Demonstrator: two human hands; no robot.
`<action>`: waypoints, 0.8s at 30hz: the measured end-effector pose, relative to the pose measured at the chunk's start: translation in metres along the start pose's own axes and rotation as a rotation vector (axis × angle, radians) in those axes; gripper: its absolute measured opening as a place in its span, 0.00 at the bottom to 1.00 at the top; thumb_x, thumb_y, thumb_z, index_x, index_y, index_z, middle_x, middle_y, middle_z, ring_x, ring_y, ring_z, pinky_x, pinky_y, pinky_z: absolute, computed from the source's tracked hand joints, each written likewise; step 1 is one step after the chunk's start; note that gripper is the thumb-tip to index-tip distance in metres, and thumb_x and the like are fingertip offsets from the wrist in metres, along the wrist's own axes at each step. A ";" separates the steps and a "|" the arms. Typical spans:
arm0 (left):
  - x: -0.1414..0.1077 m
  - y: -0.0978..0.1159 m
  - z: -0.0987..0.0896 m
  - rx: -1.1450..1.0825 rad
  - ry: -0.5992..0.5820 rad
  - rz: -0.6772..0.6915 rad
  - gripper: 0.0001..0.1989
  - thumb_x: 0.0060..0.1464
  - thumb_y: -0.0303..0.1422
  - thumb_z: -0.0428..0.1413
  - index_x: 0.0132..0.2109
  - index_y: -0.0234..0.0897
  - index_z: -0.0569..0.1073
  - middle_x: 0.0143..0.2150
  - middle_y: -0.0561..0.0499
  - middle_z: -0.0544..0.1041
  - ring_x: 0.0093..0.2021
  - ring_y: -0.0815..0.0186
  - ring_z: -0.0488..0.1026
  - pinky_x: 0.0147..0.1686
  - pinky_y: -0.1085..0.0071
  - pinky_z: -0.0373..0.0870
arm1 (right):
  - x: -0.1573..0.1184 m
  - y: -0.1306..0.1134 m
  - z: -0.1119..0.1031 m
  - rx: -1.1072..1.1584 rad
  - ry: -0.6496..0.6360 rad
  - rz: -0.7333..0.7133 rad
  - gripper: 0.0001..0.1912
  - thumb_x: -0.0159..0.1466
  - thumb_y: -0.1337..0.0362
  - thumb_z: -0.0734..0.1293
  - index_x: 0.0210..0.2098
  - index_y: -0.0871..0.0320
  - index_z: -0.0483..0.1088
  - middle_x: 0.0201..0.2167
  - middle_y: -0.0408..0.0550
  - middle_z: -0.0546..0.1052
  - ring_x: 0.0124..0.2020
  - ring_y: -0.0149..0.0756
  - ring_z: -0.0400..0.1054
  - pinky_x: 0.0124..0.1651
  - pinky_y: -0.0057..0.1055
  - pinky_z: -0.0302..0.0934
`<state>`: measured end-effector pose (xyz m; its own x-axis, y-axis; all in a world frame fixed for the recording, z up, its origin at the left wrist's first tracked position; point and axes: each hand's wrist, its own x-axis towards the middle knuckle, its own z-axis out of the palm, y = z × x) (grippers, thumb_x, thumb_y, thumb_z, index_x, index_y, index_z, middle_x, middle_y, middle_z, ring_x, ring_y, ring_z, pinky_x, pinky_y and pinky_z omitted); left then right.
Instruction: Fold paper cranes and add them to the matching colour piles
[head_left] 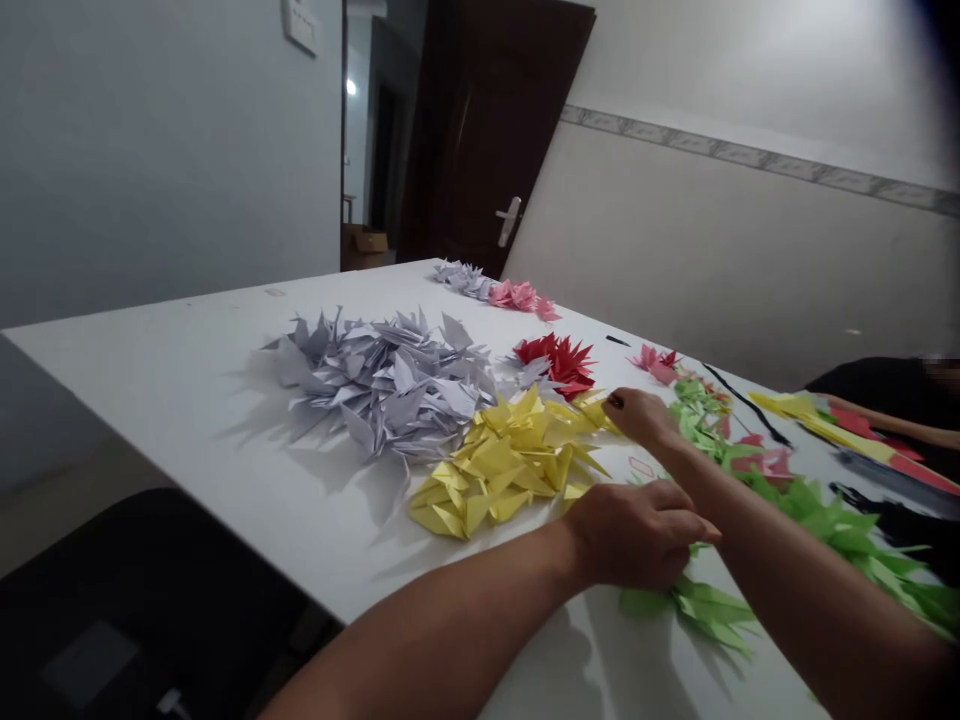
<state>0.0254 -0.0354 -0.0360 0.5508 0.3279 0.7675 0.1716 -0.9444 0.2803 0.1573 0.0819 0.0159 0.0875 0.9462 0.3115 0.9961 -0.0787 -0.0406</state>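
Note:
On a white table (187,370) lie heaps of folded, spiky paper pieces. The largest is a pale grey-lilac heap (382,385), with a yellow heap (502,470) in front of it and a smaller red heap (559,365) beyond. My right hand (637,415) has its dark-nailed fingertips at the far edge of the yellow heap, touching a yellow piece. My left hand (637,535) rests curled beside the yellow heap, just above green folded paper (697,610). Whether either hand grips paper is hidden.
A co-worker's forearm (900,425) lies over yellow and red paper (862,425) at the right. Farther along are pink pieces (517,295), grey pieces (461,280), and a black strip (742,400). A dark chair (135,610) stands below the table's near-left edge.

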 end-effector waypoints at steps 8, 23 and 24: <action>0.007 0.000 -0.001 -0.107 0.644 -0.151 0.23 0.48 0.28 0.53 0.53 0.33 0.64 0.51 0.38 0.66 0.55 0.56 0.63 0.53 0.57 0.66 | -0.086 0.024 -0.061 0.535 0.398 -0.018 0.11 0.53 0.57 0.66 0.27 0.60 0.73 0.20 0.43 0.73 0.22 0.31 0.65 0.26 0.26 0.58; 0.010 -0.003 0.001 -0.312 0.552 -0.336 0.14 0.52 0.28 0.54 0.47 0.37 0.66 0.45 0.45 0.74 0.46 0.62 0.71 0.49 0.62 0.70 | -0.174 0.025 -0.032 1.399 0.363 0.167 0.16 0.58 0.49 0.64 0.32 0.56 0.61 0.23 0.37 0.68 0.16 0.23 0.54 0.16 0.21 0.49; 0.010 -0.006 0.002 -0.289 0.554 -0.333 0.14 0.51 0.27 0.55 0.47 0.37 0.67 0.44 0.45 0.74 0.46 0.62 0.71 0.49 0.62 0.69 | -0.177 0.025 -0.029 1.399 0.363 0.158 0.15 0.59 0.50 0.63 0.32 0.56 0.61 0.24 0.38 0.68 0.17 0.23 0.55 0.17 0.21 0.50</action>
<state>0.0310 -0.0267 -0.0310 -0.0033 0.6338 0.7735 -0.0077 -0.7735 0.6338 0.1671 -0.0970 -0.0124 0.4025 0.8104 0.4257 0.1662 0.3926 -0.9046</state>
